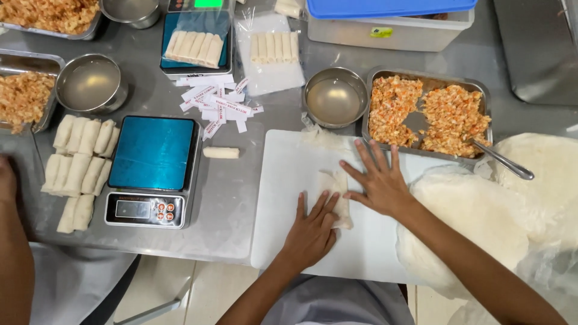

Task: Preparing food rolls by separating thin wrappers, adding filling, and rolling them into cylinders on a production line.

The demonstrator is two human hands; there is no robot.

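Both forearms reach up from the near edge onto a white cutting board (313, 241), where a half-rolled spring roll (338, 195) lies just left of the board's middle. Left hand (312, 232) lies flat, fingers spread, pressing the roll's near end; right hand (379, 180) is splayed wide, palm down, beside its far end — neither grips anything. Rolling well here likely calls for even pressure from both palms, keeping the wrapper taut so the filling stays tucked. A metal tray of orange filling (427, 111) with a spoon (503, 160) sits at the board's far right corner, a water bowl (335, 97) beside it, and a wrapper stack (475, 216) to the right.
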